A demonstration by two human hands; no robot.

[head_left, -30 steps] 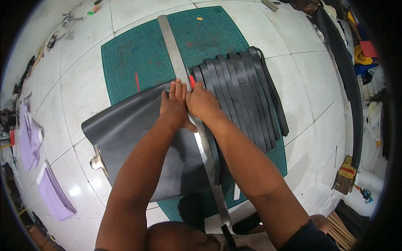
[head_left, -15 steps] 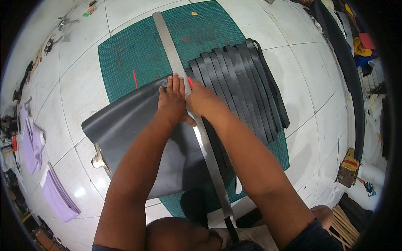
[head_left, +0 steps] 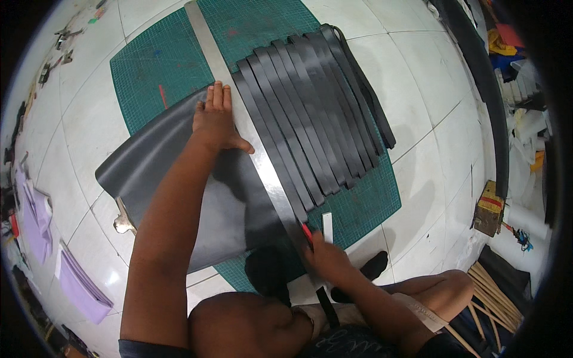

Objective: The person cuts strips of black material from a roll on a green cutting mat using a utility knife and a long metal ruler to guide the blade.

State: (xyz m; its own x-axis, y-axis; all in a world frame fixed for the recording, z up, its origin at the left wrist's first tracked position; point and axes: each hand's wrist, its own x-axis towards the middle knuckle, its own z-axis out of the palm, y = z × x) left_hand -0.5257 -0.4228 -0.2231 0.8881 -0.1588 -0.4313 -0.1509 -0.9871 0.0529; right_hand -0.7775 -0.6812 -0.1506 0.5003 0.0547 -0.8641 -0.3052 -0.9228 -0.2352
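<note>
My left hand lies flat with fingers spread on a dark grey leather sheet, its thumb against a long steel ruler that runs across the green cutting mat. My right hand is down at the near end of the ruler, closed around a red-handled knife whose tip sits at the ruler's edge. Right of the ruler lie several cut black leather strips, side by side on the mat. A small white strip lies just beside the knife.
White tiled floor surrounds the mat. Purple pieces lie at the far left, small tools at the upper left. A long dark roll runs along the right, with a wooden block and wooden sticks lower right. My knees are at the bottom.
My right hand has drawn the knife along the ruler from beside my left hand down to the ruler's near end. My left hand stays pressed on the sheet.
</note>
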